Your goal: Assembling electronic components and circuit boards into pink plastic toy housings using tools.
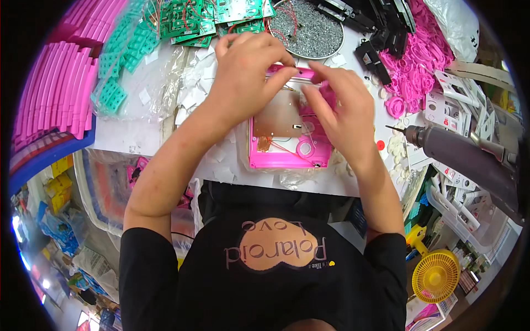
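A pink plastic housing [287,161] lies on the table before me, with its inside facing up. In it sit a brown circuit board [276,116], thin red wires and a pink ring [305,147]. Over the housing's far left corner is my left hand [245,69]. Its fingers are bent, with thumb and forefinger close together at the far edge; what they pinch, if anything, is hidden. My right hand [348,107] hovers over the far right part of the housing, thumb and forefinger apart, with nothing visible between them. Pink plastic shows beneath its fingers.
Green circuit boards [185,19] and a round tray of small screws [317,41] stand at the back. Pink rings [417,71] and black parts [375,60] are heaped at far right. An electric screwdriver [458,149] juts in from the right. Stacked pink panels [55,88] stand left.
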The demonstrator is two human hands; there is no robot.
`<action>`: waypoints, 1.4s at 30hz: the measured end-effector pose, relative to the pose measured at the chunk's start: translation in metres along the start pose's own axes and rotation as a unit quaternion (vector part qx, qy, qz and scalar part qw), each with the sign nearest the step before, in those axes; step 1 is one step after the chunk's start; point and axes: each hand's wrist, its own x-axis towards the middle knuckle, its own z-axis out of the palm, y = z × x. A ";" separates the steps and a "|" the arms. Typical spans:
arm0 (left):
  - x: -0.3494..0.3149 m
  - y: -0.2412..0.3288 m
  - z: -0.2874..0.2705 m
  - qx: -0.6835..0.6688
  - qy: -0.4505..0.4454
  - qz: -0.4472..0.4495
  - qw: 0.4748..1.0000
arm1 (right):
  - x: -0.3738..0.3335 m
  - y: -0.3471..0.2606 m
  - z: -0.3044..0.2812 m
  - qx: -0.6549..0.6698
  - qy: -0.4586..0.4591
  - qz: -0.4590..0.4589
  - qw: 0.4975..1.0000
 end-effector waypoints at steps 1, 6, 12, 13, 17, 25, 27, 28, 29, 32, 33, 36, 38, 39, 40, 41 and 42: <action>-0.001 0.002 0.001 -0.021 0.011 0.009 1.000 | 0.004 0.003 0.008 0.048 0.019 0.040 0.998; -0.008 0.009 -0.006 0.007 -0.024 -0.008 1.000 | 0.008 0.013 0.012 0.066 0.026 -0.023 0.997; -0.011 0.010 -0.001 -0.013 -0.035 0.007 0.999 | -0.011 0.007 0.002 0.196 -0.006 0.063 0.979; -0.011 0.008 -0.001 -0.015 -0.028 0.023 0.999 | -0.015 0.006 -0.001 0.226 -0.030 0.080 0.970; -0.012 0.006 -0.003 -0.001 -0.028 0.084 0.996 | -0.016 0.005 -0.016 0.313 -0.136 0.144 0.929; -0.012 0.009 -0.008 -0.004 -0.039 0.105 0.994 | -0.049 0.015 -0.067 0.256 -0.180 0.129 0.941; -0.012 0.008 -0.009 -0.007 -0.042 0.099 0.994 | -0.066 0.041 -0.102 0.201 -0.250 0.155 0.934; -0.012 0.008 -0.009 -0.010 -0.043 0.098 0.994 | -0.076 0.058 -0.119 0.186 -0.285 0.182 0.923; -0.011 0.010 -0.008 -0.016 -0.044 0.100 0.994 | -0.075 0.074 -0.124 0.134 -0.188 0.203 0.952; -0.010 0.012 -0.008 -0.020 -0.043 0.087 0.995 | -0.049 0.110 -0.129 0.015 0.061 0.288 0.956; -0.010 0.013 -0.009 -0.054 -0.034 0.061 0.996 | -0.028 0.114 -0.128 -0.111 0.055 0.144 0.982; -0.019 0.009 -0.012 -0.087 0.001 0.022 0.996 | 0.028 0.108 -0.098 -0.272 -0.016 -0.001 0.962; -0.026 0.015 -0.009 -0.145 0.023 -0.036 0.989 | 0.049 0.111 -0.083 -0.311 -0.083 0.020 0.947; -0.031 0.017 -0.007 -0.171 0.034 -0.069 0.982 | 0.056 0.114 -0.078 -0.326 -0.120 0.030 0.937; -0.032 0.017 -0.006 -0.173 0.039 -0.065 0.982 | 0.062 0.116 -0.076 -0.334 -0.134 0.042 0.932; -0.032 0.016 -0.003 -0.175 0.044 -0.060 0.982 | 0.067 0.117 -0.076 -0.342 -0.148 0.056 0.926; -0.033 0.017 -0.003 -0.175 0.048 -0.060 0.982 | 0.070 0.116 -0.073 -0.346 -0.165 0.067 0.921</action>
